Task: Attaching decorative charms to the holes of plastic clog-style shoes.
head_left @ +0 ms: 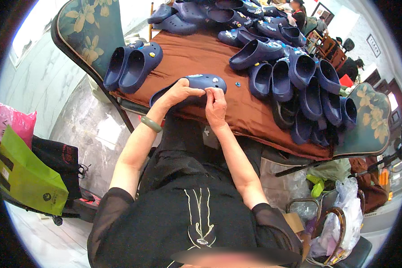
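A navy blue clog (205,82) lies on the brown table cover (196,56), toe to the right, with small charms pressed into its top. My left hand (179,92) grips its heel side; a green bangle (151,123) sits on that wrist. My right hand (215,106) pinches at the clog's upper with fingertips, holding something too small to tell. A small blue charm (238,84) lies loose on the cover just right of the clog.
A pair of navy clogs (134,66) sits at the left edge, many more (295,76) are piled right and behind. Floral chair backs (91,31) flank the table. Green and pink bags (24,174) stand on the floor left, plastic bags (339,219) at right.
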`<state>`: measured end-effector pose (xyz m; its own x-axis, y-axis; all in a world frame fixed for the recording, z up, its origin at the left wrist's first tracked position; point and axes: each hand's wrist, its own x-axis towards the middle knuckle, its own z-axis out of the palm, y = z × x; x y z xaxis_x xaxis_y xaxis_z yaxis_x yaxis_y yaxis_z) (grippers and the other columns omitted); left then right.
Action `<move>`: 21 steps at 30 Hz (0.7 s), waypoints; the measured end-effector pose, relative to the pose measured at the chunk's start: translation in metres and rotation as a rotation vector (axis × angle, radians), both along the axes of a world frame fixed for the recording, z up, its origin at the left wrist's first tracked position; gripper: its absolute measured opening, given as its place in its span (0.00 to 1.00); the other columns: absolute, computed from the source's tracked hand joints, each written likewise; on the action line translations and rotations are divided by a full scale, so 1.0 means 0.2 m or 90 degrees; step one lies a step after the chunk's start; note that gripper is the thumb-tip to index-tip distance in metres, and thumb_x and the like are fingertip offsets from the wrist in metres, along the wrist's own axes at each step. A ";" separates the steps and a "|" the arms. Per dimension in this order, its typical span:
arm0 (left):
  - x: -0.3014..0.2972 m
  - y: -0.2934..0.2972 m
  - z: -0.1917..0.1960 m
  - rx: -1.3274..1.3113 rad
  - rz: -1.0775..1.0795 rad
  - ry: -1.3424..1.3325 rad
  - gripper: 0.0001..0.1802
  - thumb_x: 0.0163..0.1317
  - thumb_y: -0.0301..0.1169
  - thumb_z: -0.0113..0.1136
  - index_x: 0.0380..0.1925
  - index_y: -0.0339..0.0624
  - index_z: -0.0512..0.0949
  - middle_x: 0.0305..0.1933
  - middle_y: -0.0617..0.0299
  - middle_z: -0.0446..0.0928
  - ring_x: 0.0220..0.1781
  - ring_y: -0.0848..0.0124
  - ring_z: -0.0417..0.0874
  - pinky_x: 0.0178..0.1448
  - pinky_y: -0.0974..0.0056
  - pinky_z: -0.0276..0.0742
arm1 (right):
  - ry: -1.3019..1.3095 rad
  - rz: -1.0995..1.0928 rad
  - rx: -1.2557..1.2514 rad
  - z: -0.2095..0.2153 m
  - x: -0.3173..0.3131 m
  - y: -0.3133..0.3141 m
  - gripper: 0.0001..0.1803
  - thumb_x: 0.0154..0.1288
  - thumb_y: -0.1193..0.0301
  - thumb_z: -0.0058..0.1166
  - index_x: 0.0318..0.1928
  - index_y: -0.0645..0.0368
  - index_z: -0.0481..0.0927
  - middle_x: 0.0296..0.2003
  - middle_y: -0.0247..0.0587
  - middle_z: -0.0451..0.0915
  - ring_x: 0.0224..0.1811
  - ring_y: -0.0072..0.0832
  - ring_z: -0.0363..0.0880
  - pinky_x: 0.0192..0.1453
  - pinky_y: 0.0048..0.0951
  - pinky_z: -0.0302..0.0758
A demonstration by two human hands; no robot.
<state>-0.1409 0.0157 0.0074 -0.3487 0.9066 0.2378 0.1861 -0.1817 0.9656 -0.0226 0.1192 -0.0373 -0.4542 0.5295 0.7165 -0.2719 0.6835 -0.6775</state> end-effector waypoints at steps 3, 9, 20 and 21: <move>-0.07 0.00 -0.01 -0.117 0.002 0.020 0.14 0.50 0.28 0.64 0.38 0.38 0.79 0.37 0.69 0.77 0.38 0.78 0.75 0.48 0.70 0.70 | -0.024 -0.207 0.223 0.06 0.04 0.10 0.09 0.59 0.70 0.52 0.40 0.58 0.76 0.41 0.45 0.73 0.48 0.41 0.68 0.51 0.41 0.63; -0.03 0.03 0.07 -0.231 0.069 0.078 0.11 0.48 0.30 0.65 0.31 0.38 0.80 0.28 0.69 0.77 0.31 0.78 0.74 0.40 0.70 0.69 | -0.242 0.124 -0.246 -0.06 -0.06 0.43 0.28 0.57 0.54 0.56 0.50 0.63 0.73 0.45 0.52 0.76 0.52 0.41 0.73 0.58 0.35 0.66; 0.00 0.06 0.00 -0.026 0.142 0.199 0.20 0.48 0.27 0.63 0.45 0.40 0.79 0.28 0.69 0.78 0.29 0.78 0.75 0.39 0.71 0.72 | -0.139 -0.143 -0.090 -0.13 -0.02 0.26 0.27 0.62 0.52 0.47 0.50 0.63 0.71 0.44 0.58 0.75 0.48 0.50 0.73 0.56 0.44 0.65; 0.02 0.05 0.03 -0.047 0.145 0.152 0.20 0.47 0.28 0.63 0.45 0.41 0.79 0.29 0.69 0.79 0.31 0.77 0.77 0.39 0.70 0.72 | -0.144 -0.151 -0.077 -0.13 -0.02 0.26 0.27 0.62 0.52 0.46 0.50 0.63 0.71 0.44 0.58 0.75 0.48 0.50 0.73 0.56 0.44 0.65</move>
